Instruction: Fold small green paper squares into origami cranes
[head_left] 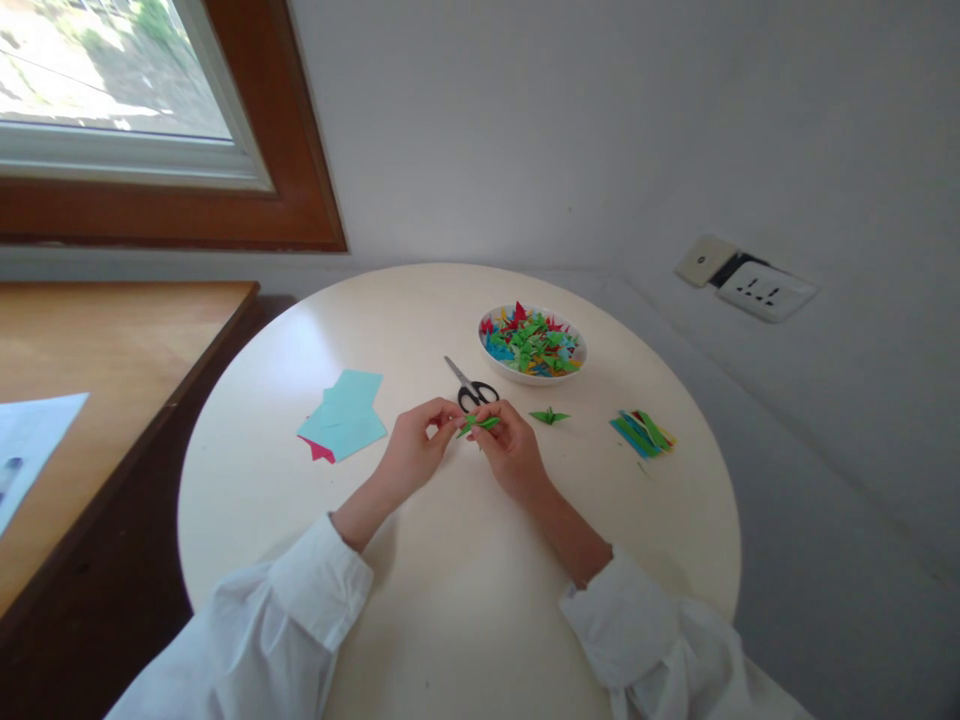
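While the left hand (420, 438) pinches one side of a green paper crane (478, 424), the right hand (519, 455) pinches the other.
It is over the round tabletop (450, 620), near scissors (468, 383); a second crane (550, 416) lies close by, then turquoise paper (351, 415), coloured strips (642, 434) and a bowl (534, 380) of folded cranes (534, 342).

green folded paper (489, 423), pale-blue sheets (349, 412), pink sheet (322, 453), black scissor handles (478, 391), cream table (450, 610), white bowl (534, 380)
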